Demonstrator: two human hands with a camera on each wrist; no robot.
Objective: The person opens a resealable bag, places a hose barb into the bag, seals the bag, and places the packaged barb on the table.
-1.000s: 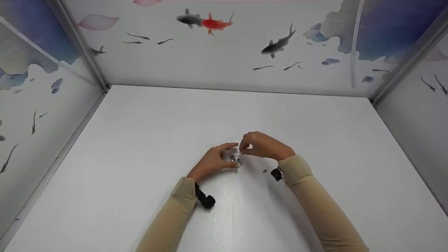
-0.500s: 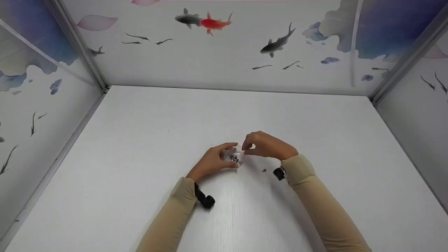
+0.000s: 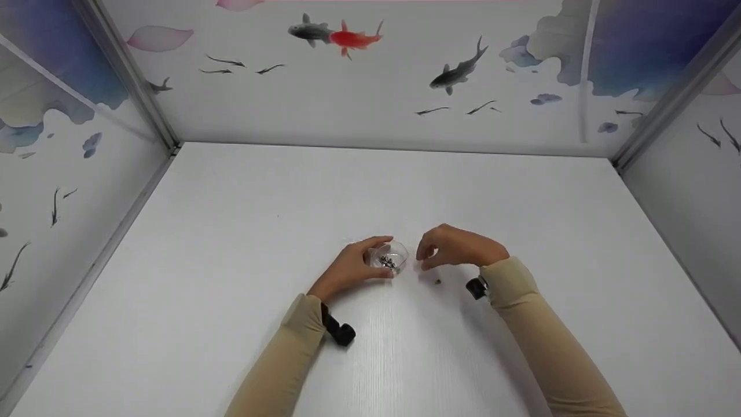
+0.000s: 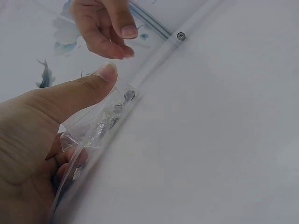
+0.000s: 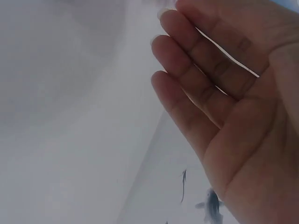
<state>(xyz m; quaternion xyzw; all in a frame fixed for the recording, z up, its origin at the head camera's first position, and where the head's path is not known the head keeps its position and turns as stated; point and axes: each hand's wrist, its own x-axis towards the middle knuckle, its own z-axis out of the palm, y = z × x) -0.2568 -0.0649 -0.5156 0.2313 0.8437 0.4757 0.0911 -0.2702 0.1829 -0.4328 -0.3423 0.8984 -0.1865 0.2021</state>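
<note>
My left hand (image 3: 352, 265) holds a clear plastic bag (image 3: 398, 253) between its thumb and fingers, low over the table. Small shiny metal parts (image 3: 386, 262) lie inside the bag. Seen from the left wrist, the bag (image 4: 96, 126) hangs open-sided below the thumb, and its contents are partly masked by creases and glare. To the right of the bag, a short gap away, is my right hand (image 3: 457, 246), its thumb apart from loosely bent fingers and nothing visible between them. Near it on the table sits one small metal nut (image 3: 438, 281), which also shows in the left wrist view.
A white table (image 3: 278, 324) spreads beneath both hands. White panels painted with fish (image 3: 353, 39) enclose its back and sides, joined by metal corner posts (image 3: 136, 75).
My right hand has moved away from the bag, rightward and slightly toward me, and its thumb and fingers have parted. The bag's mouth looks rounder. My left hand stays put.
</note>
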